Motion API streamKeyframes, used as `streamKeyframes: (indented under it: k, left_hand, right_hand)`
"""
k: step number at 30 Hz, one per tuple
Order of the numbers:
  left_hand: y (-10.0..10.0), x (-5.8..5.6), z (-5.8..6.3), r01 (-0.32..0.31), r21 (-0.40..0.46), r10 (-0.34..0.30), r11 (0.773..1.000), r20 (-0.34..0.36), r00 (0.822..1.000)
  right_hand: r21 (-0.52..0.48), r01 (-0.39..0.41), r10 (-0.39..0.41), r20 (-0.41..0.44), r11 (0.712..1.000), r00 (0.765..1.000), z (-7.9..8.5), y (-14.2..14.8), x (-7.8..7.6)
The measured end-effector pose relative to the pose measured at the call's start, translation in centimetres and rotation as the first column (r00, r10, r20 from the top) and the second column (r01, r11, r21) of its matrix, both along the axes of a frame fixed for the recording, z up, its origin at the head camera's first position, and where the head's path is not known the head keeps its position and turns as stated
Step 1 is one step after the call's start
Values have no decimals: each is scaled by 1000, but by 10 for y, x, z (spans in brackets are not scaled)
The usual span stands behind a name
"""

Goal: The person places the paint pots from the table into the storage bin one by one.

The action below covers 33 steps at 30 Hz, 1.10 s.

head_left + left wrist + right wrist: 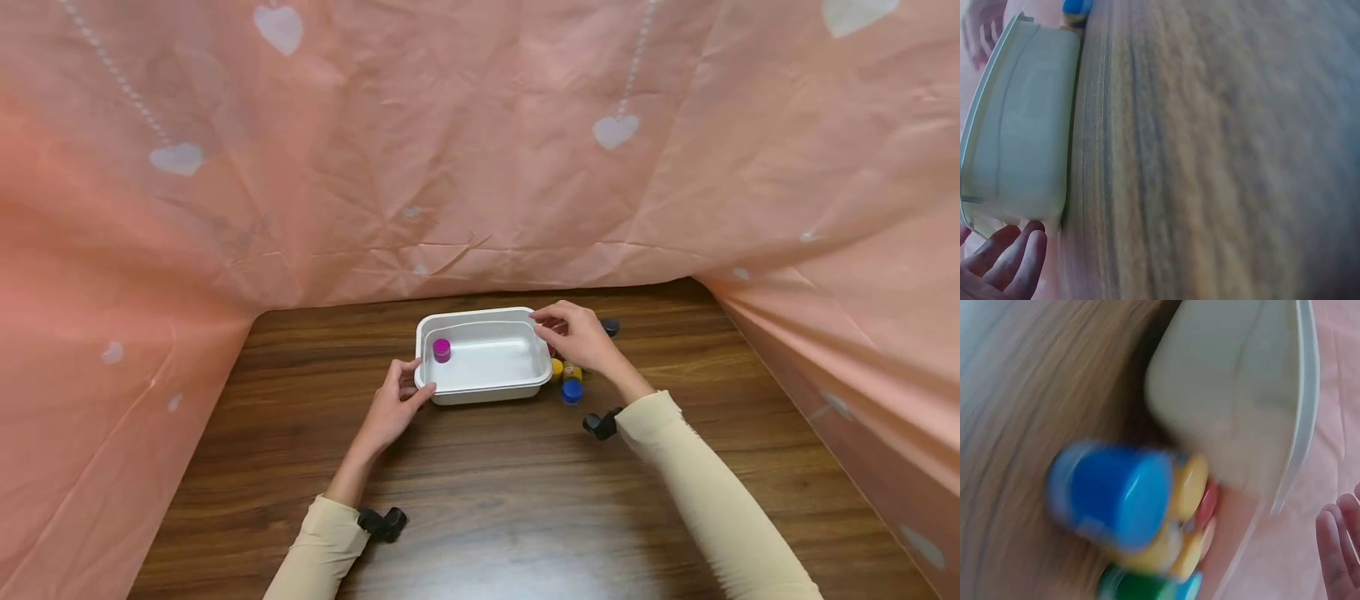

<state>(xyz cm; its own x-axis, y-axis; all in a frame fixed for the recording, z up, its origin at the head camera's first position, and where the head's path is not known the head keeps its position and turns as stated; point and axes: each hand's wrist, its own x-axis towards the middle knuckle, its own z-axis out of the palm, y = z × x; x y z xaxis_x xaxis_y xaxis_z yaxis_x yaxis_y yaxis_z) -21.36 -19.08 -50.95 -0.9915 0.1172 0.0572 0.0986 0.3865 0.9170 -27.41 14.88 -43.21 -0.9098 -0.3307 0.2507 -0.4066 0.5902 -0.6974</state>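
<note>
A white plastic tub [491, 397] stands on the wooden table. Inside its left end is a small jar with a magenta lid [441, 350]. My left hand [390, 410] holds the tub's near left corner, thumb by the rim and fingers bent against the end wall [1019, 256]. Over the far right corner is my right hand [579, 335], thumb and fingers apart, with no object seen between them. The right wrist view shows its fingertips [1335, 544] clear of the rim. Small jars with blue [572, 392] and yellow [557, 369] lids cluster beside the tub, below this hand.
More jars, with red [1207, 503] and green [1138, 586] parts showing, crowd the same cluster, blurred. A dark-lidded jar [611, 327] sits behind the right hand. Pink cloth [480, 167] with white hearts hangs around the table's back and sides.
</note>
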Motion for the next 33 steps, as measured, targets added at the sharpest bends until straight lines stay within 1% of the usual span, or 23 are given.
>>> streamKeyframes:
  k: [5,9,12,18,24,28,33]
  left_hand:
    - [-4,-2,0,7,-2,-7,1000,0,1000]
    - [-7,-3,1,4,3,-4,1000,2,1000]
    - [-8,-3,3,3,4,-3,1000,4,1000]
    - [-5,-3,2,8,18,-8,1000,-10,1000]
    - [-3,0,-3,15,35,-15,999,10,1000]
    - [-1,-2,-2,16,28,-17,999,10,1000]
    - [0,-5,2,13,12,-13,1000,-5,1000]
  right_hand:
    - [33,73,-72,-12,997,997,-9,38,1]
    - [48,111,-113,35,993,993,-21,59,0]
    - [67,119,-124,73,991,990,-31,72,-2]
    - [109,98,-115,158,989,981,-47,92,-6]
    - [142,41,-78,271,989,960,-58,98,-1]
    - [138,38,-76,284,990,956,-59,100,1]
    - [155,19,-64,289,988,955,-60,100,-4]
